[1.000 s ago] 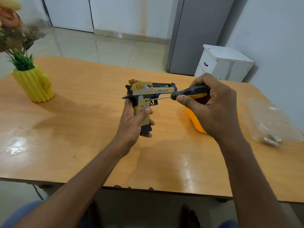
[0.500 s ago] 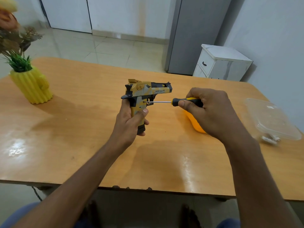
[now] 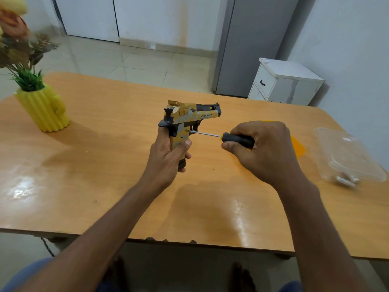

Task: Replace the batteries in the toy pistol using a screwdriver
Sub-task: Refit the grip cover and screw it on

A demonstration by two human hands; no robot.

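Both hands' fingers were closed on their objects above the counter (image 3: 105, 165).
Left hand (image 3: 168, 159) wrapped the toy pistol (image 3: 189, 119) grip, holding it upright; right hand (image 3: 261, 148) clasped the screwdriver (image 3: 229, 137), tip at the pistol's grip side.

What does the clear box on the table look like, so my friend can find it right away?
Start at the wooden table and go to its right edge, past the right hand holding the screwdriver. The clear plastic box lies there, beside an orange piece. It is the only see-through thing, with small silvery objects at its near end.
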